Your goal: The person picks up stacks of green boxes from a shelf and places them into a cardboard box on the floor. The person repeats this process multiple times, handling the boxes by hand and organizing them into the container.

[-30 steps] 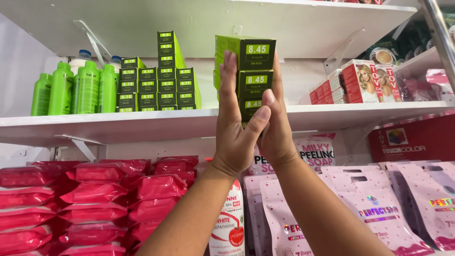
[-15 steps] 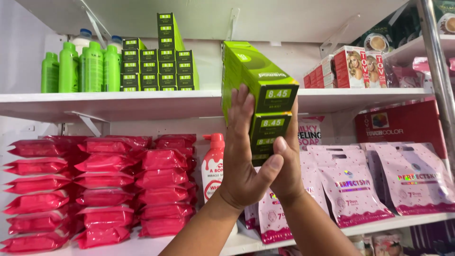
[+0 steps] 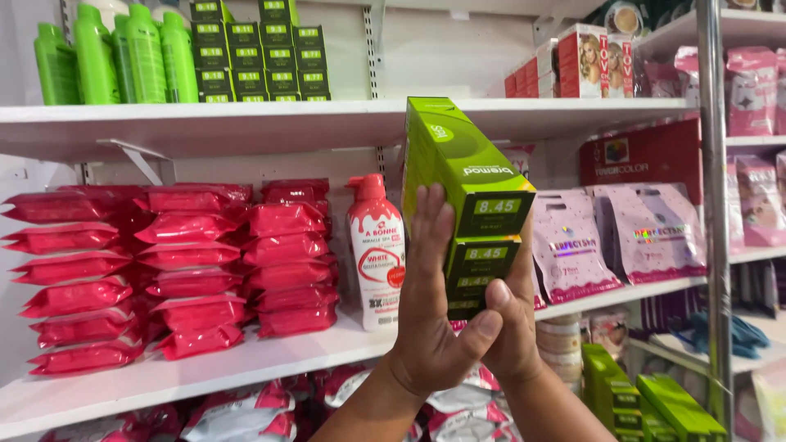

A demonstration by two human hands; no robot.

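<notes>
Three stacked lime-green boxes (image 3: 467, 205) at centre frame, leaning toward 11 o'clock | left hand (image 3: 434, 311) cupping left side, right hand (image 3: 516, 327) wrapped behind, both closed on stack | risk: top box sliding off, only palm pressure holding | white pump bottle (image 3: 377, 254) at 9 o'clock within knocking range

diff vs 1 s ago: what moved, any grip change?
Both hands, left and right, brought the stack of long green cardboard boxes down from upper-shelf height to the middle shelf's level. Grip unchanged: the stack stays clamped between both hands. Shelf stock stayed put.
</notes>
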